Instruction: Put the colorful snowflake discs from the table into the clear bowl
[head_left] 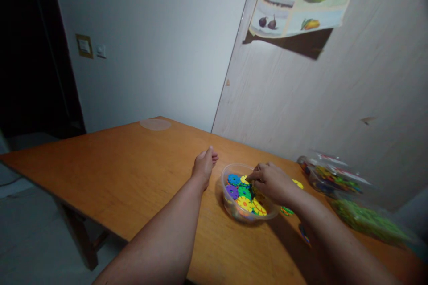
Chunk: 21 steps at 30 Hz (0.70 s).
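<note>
A round clear plastic bowl (230,212) on the table holds several notched plastic discs in blue, purple, green and yellow. My right hand (271,181) reaches over the bowl's right side, fingers bent down and close together. Its fingertips are at a yellow notched disc (245,181); whether they grip a piece is hidden. Left of the bowl, apart from it, my left hand (203,167) is held above the table with the thumb up and the fingers curled in. I see nothing in it. Beyond my right wrist a yellow disc (297,184) lies on the table, and a green piece (286,210) shows below it.
The wooden table (133,173) meets the wall at the back. A clear round lid (155,124) lies near its far corner. On the right are clear bags of colourful pieces (334,178) and a bag of green pieces (368,218). Fruit pictures (301,0) hang above.
</note>
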{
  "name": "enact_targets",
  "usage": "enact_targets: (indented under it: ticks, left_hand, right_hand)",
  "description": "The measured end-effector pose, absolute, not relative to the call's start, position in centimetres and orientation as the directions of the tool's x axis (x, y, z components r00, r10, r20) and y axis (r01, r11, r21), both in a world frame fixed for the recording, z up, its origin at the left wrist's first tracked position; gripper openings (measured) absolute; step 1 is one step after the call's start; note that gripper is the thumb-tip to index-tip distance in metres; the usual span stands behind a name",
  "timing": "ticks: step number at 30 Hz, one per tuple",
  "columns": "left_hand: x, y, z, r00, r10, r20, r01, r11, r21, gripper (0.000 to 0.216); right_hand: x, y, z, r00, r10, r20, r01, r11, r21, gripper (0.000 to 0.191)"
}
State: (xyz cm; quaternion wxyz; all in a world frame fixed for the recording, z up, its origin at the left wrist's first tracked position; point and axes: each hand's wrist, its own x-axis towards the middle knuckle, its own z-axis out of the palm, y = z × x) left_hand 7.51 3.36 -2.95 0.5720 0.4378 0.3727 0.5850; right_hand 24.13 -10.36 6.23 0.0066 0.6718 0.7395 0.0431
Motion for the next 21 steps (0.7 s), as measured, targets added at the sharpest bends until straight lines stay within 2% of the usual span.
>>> enact_targets:
  ticks: [5,10,14,17,21]
  left_hand:
    - [7.5,3.3,-2.8,0.031,0.996,0.079,-0.332,-0.064,0.941,0.047]
    - [7.4,3.4,-2.9,0.027,0.996,0.083,-0.322,-0.070,0.944,0.048]
    - [7.4,3.5,-2.9,0.035,0.995,0.092,-0.315,-0.076,0.946,0.048]
    - [7.4,3.4,-2.9,0.035,0.995,0.097,-0.310,-0.081,0.947,0.049]
    - [7.4,3.4,-2.9,0.037,0.994,0.103,-0.319,-0.086,0.944,0.051]
  right_hand:
    - [25.6,-10.9,6.5,-0.067,0.988,0.140,0.997,0.071,-0.023,0.036]
    - [30.6,-12.4,6.6,0.123,0.966,0.228,0.987,-0.095,-0.128,0.032]
    - [34.0,-13.8,5.8,0.229,0.965,0.126,0.967,-0.210,-0.144,0.024]
    - [34.6,-14.7,4.8,0.216,0.976,0.026,0.964,-0.209,-0.163,0.023]
    - [34.2,-15.2,3.9,0.209,0.978,0.016,0.962,-0.202,-0.183,0.024]
